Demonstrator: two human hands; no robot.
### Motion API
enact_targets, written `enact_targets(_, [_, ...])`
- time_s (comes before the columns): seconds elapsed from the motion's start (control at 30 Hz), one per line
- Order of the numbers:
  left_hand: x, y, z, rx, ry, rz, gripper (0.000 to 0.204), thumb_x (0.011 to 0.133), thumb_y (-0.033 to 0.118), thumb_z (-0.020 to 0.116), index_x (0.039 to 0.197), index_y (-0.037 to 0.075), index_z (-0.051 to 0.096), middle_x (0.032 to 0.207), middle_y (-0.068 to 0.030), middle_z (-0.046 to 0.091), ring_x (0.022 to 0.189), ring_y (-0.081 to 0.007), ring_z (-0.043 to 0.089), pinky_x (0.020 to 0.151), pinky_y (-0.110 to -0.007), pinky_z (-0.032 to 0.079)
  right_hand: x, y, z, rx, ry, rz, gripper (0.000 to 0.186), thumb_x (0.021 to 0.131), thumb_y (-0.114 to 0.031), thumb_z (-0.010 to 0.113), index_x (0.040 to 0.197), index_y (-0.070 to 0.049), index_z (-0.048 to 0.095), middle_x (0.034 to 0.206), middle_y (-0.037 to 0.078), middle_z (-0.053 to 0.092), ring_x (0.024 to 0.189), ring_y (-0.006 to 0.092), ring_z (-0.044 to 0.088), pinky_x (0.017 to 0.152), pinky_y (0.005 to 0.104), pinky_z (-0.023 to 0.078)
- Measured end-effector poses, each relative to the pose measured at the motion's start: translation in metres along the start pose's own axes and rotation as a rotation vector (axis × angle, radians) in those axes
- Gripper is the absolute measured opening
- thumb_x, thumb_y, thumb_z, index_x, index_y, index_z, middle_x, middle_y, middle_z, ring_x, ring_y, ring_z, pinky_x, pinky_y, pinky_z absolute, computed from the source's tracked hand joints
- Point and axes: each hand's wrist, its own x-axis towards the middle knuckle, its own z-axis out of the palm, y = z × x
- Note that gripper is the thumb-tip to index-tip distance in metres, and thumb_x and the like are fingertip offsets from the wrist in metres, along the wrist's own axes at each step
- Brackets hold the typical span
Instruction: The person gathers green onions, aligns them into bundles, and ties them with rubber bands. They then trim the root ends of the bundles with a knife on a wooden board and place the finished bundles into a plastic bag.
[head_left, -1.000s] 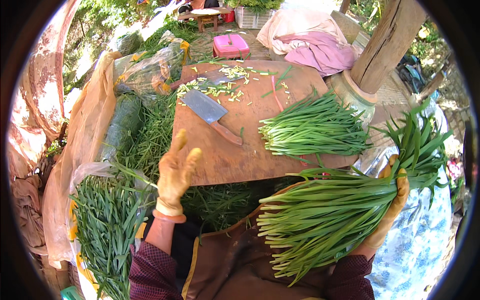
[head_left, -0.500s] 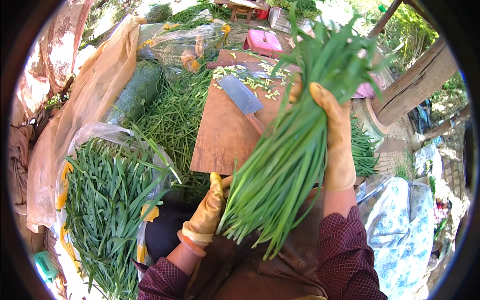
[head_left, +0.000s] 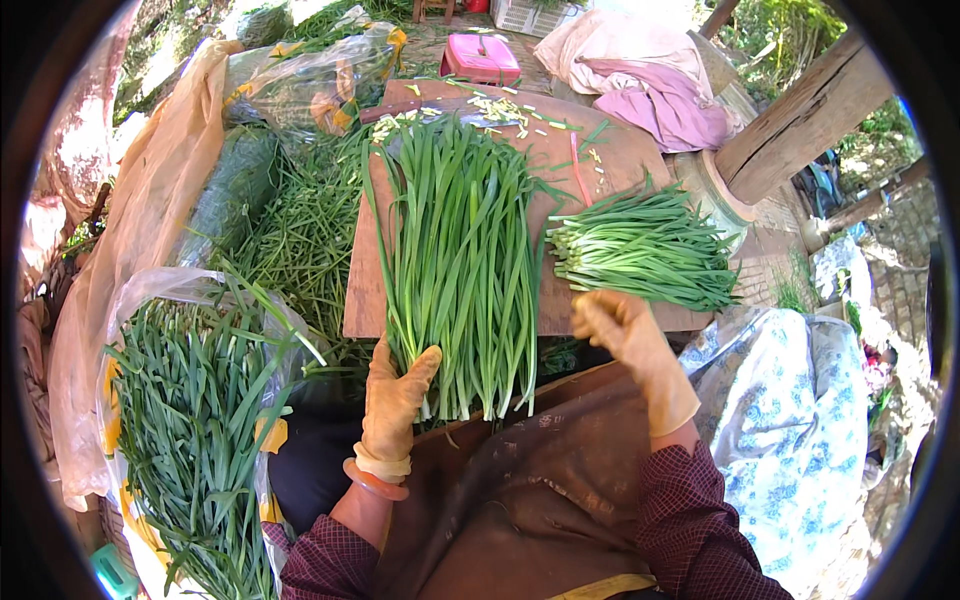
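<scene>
A long bunch of green leafy stalks [head_left: 455,250] lies lengthwise on the worn wooden board [head_left: 360,310], covering most of the cleaver. My gloved left hand [head_left: 398,390] touches its lower left end, thumb and fingers apart, the thumb against the stalks. My gloved right hand [head_left: 610,325] is raised near the board's front edge, right of that bunch, its fingers loosely bent with nothing visible in them. A shorter pile of stalks with pale ends [head_left: 640,250] lies on the board's right. Small pale chopped pieces [head_left: 500,110] are scattered along the back.
Cut greens [head_left: 290,240] heap left of the board; a plastic bag of leaves [head_left: 185,430] stands beside my left arm. A pink box [head_left: 480,60] and folded cloths [head_left: 660,110] are behind. A wooden post [head_left: 800,120] rises at right, above blue floral sheeting [head_left: 785,430].
The long bunch has moved from my right hand onto the board, over the cleaver. My right hand has released it and lowered; my left hand is at its lower end.
</scene>
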Motion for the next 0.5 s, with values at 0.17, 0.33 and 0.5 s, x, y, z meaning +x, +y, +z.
enact_targets(0.17, [0.001,-0.016,0.003,0.111,-0.055,0.051,0.069,0.094,0.0,0.065,0.154,0.002,0.032,0.123,-0.0083,0.065,0.104,-0.0147,0.064,0.091,-0.03,0.052,-0.016,0.073,0.063,-0.006,-0.196,0.089,0.062,0.093,-0.047,0.073,0.126,0.004,0.063,0.101,0.012,0.074,0.092,0.0181,0.068,0.086,0.0311,0.053])
enact_targets(0.33, [-0.001,-0.042,0.03,0.51,-0.105,0.195,0.076,0.094,0.008,0.066,0.156,0.0,0.024,0.126,-0.0224,0.065,0.111,-0.0303,0.067,0.095,-0.038,0.052,-0.012,0.074,0.121,0.451,-0.243,-0.206,0.063,0.09,-0.027,0.079,0.14,0.0,0.051,0.126,0.008,0.065,0.108,0.0161,0.062,0.094,0.0298,0.051])
enact_targets(0.5, [-0.007,-0.043,0.038,0.382,-0.133,-0.02,0.064,0.095,0.009,0.068,0.15,0.003,0.034,0.118,-0.0171,0.067,0.103,-0.0278,0.068,0.088,-0.037,0.054,-0.024,0.058,0.108,0.553,-0.295,-0.062,0.058,0.087,-0.017,0.081,0.137,-0.004,0.055,0.121,0.007,0.067,0.106,0.0153,0.064,0.089,0.0301,0.054])
